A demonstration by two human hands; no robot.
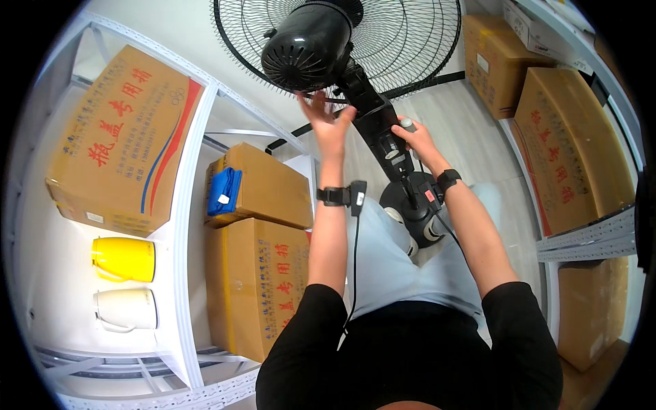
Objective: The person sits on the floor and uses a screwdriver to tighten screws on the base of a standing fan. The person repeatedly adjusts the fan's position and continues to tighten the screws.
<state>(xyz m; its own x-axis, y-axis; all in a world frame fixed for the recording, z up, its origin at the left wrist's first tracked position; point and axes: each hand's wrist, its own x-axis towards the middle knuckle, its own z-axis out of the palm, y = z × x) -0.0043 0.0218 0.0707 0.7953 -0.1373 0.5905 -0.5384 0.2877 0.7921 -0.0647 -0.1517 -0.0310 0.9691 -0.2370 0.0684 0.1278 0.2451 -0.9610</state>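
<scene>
A black standing fan [372, 109] is in front of me, its motor housing and wire cage at the top of the view. My left hand [328, 121] is raised just below the motor housing, fingers spread, with nothing in it. My right hand [418, 140] is closed around a short grey cylindrical piece [408, 125] beside the fan's column. Only its rounded end shows, so I cannot tell its kind. The fan's round base [413, 205] stands on the floor between my feet.
White metal shelves [195, 225] on the left hold cardboard boxes [130, 143], a yellow jug [124, 259] and a cream jug [126, 309]. A blue folded cloth [223, 191] lies against a box. More boxes [570, 150] fill the right-hand rack. Cables hang from both wrist straps.
</scene>
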